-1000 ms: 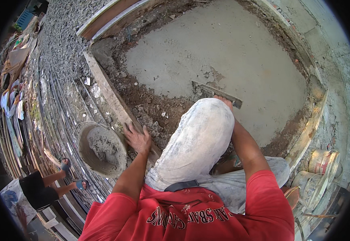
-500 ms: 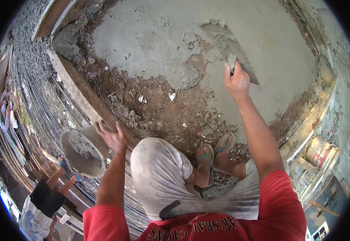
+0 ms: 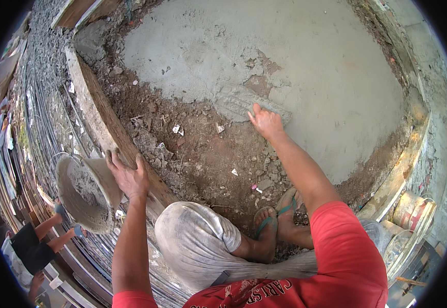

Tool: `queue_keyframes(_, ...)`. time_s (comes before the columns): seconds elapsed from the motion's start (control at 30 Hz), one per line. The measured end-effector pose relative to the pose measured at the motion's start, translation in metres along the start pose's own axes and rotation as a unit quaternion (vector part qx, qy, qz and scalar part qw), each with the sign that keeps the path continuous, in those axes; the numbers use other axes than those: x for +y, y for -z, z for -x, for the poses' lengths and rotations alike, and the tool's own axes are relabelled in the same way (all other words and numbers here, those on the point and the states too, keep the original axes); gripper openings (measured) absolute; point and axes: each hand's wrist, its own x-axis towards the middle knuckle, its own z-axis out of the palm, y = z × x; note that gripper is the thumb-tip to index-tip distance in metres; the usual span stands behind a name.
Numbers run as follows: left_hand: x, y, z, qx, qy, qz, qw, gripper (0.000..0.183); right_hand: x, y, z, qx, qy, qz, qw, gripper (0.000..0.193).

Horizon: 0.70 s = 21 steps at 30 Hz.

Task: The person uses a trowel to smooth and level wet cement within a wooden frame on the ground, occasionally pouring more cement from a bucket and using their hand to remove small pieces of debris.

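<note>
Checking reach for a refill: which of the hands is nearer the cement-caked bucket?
Left. The left hand rests on the wooden form board right beside the bucket. The right hand is far off, pressing on the wet cement slab.

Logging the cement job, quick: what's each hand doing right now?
Left hand: open, fingers draped over the wooden form board, holding nothing.
Right hand: closed on a trowel lying on the wet cement.
</note>
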Motion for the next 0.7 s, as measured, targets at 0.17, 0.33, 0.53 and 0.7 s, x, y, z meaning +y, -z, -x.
queue_keyframes(0.17,-0.006,-0.004,0.002,0.006,-0.022,-0.023,0.999,0.073,0.034,0.056,-0.095,0.012,-0.137,-0.048,0.989,0.044)
queue_keyframes(0.33,-0.001,-0.003,0.003,-0.025,-0.001,0.003,1.0,0.076,0.101,0.063,-0.114,0.036,-0.237,-0.113,0.964,0.054)
queue_keyframes(0.53,-0.004,0.011,0.003,-0.017,0.021,-0.067,0.997,0.078,0.125,0.011,0.005,0.069,-0.313,-0.142,0.937,0.058)
queue_keyframes(0.7,0.061,-0.016,-0.016,-0.023,-0.26,-0.106,0.959,0.053,0.194,0.008,-0.033,0.19,-0.341,-0.179,0.903,0.057)
